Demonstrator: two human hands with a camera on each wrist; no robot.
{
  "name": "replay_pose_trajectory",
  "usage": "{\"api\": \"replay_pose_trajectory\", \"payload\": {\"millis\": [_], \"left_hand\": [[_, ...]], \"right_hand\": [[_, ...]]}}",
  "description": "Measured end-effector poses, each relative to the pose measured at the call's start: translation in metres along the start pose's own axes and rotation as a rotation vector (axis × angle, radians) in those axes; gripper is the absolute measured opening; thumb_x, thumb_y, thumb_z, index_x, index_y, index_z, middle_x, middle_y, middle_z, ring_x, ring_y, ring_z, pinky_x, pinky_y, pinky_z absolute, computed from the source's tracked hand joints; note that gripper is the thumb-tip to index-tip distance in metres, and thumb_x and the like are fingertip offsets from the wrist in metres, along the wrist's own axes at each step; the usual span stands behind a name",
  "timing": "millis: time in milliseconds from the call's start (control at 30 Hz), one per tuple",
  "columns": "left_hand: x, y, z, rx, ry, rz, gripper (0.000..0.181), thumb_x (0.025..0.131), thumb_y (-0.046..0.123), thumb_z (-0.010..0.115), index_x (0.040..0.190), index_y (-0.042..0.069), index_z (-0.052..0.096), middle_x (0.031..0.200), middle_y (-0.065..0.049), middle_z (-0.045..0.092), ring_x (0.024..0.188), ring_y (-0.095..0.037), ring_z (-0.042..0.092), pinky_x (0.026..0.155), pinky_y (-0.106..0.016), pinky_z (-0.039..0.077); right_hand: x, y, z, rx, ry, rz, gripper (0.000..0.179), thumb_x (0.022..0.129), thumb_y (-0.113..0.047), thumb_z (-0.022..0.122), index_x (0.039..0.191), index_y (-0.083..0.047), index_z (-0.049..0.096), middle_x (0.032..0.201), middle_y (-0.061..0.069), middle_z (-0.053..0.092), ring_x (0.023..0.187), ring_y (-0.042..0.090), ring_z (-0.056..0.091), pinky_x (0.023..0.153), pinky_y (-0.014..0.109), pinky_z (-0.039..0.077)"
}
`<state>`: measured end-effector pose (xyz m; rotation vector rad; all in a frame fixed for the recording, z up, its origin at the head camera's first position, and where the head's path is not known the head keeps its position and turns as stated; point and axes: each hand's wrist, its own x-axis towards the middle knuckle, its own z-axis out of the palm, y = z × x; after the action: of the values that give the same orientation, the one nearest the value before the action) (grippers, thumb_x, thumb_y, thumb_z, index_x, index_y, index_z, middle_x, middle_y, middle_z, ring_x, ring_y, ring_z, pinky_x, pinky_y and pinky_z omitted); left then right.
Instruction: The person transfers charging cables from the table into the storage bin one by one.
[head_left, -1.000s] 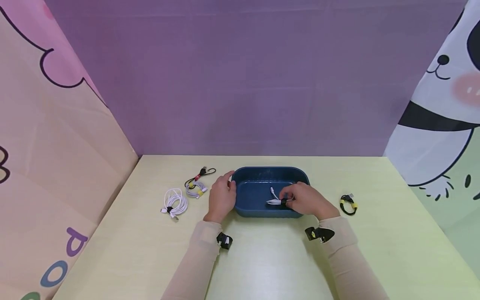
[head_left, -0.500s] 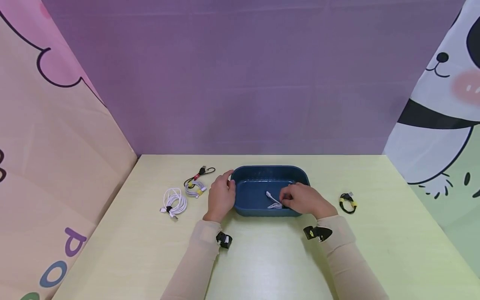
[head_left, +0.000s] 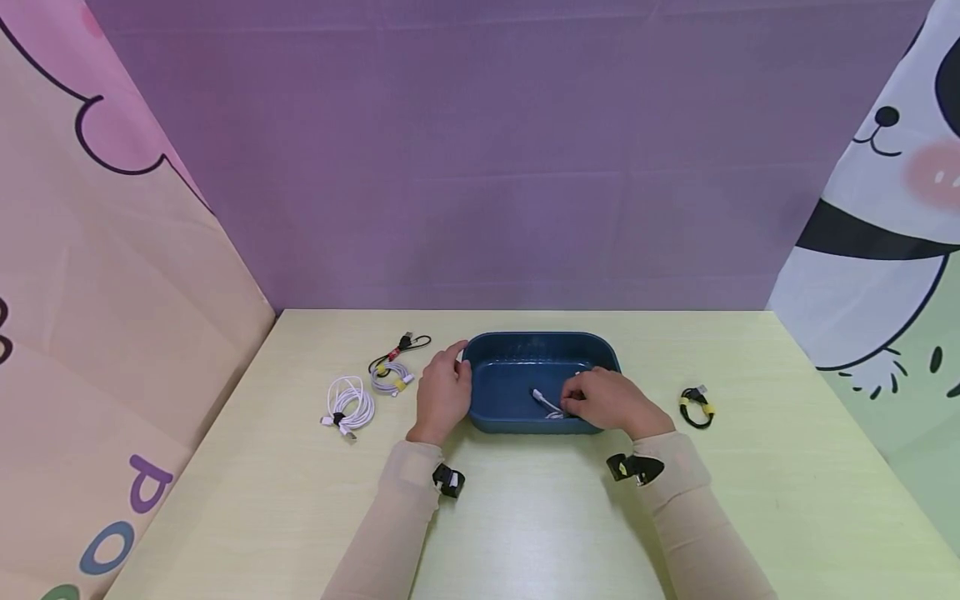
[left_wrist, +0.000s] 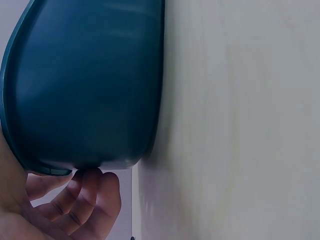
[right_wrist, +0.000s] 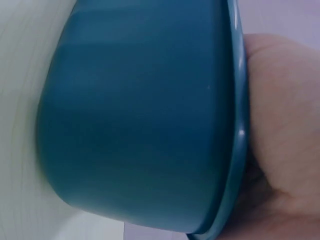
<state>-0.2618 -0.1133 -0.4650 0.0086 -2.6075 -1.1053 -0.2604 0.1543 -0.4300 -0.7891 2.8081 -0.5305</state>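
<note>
- Left hand (head_left: 442,396): fingers grasping the left end of a blue plastic bin (head_left: 510,383), several of them against its outer wall.
- Right hand (head_left: 611,400): fingers pinching a white cable (head_left: 551,405) inside the bin, near its front wall; the plug end juts out left of these fingers, whose tips are partly hidden.
- Left of the left fingers, on the tabletop (head_left: 525,517): a pale lilac cable coil (head_left: 392,377), a red-tied black USB cable (head_left: 395,354) just behind it, and a larger white cable coil (head_left: 352,405) farther left.
- Right of the right fingers, well apart: a yellow-tied black cable coil (head_left: 686,414).
</note>
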Motion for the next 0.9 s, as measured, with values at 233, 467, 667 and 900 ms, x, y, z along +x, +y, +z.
{"api": "replay_pose_trajectory", "payload": {"millis": [233,467,667,900], "left_hand": [[-0.001,0.002,0.000,-0.005,-0.001,-0.004,0.038,0.104,0.015,0.055,0.141,0.010,0.061,0.087,-0.010,0.060,0.064,-0.019,0.052,0.055,-0.030,0.038],[-0.001,0.002,0.000,-0.002,-0.006,-0.007,0.038,0.104,0.016,0.055,0.141,0.009,0.061,0.088,-0.011,0.060,0.066,-0.020,0.052,0.056,-0.029,0.038],[-0.001,0.002,-0.001,-0.002,-0.007,-0.010,0.038,0.104,0.016,0.055,0.141,0.010,0.061,0.087,-0.010,0.059,0.065,-0.019,0.052,0.055,-0.030,0.038],[-0.001,0.001,0.000,-0.006,-0.013,-0.018,0.038,0.105,0.016,0.055,0.141,0.011,0.061,0.086,-0.010,0.059,0.065,-0.020,0.051,0.055,-0.031,0.037]], "right_hand": [[0.000,-0.003,0.000,-0.013,-0.017,0.025,0.018,0.101,-0.020,0.062,0.087,-0.023,0.073,0.067,-0.008,0.056,0.061,0.011,0.047,0.086,0.043,0.044],[-0.002,-0.009,-0.004,-0.039,-0.033,0.064,0.017,0.101,-0.023,0.063,0.088,-0.023,0.073,0.068,-0.007,0.057,0.063,0.012,0.049,0.066,0.033,0.040],[-0.005,-0.012,-0.008,-0.088,0.038,0.082,0.013,0.100,-0.025,0.064,0.101,-0.021,0.077,0.089,-0.007,0.071,0.075,0.011,0.057,0.071,0.035,0.050],[-0.010,-0.006,-0.020,-0.053,0.183,0.058,0.018,0.099,-0.022,0.065,0.108,-0.012,0.077,0.093,0.000,0.074,0.075,0.012,0.061,0.070,0.038,0.055]]}}
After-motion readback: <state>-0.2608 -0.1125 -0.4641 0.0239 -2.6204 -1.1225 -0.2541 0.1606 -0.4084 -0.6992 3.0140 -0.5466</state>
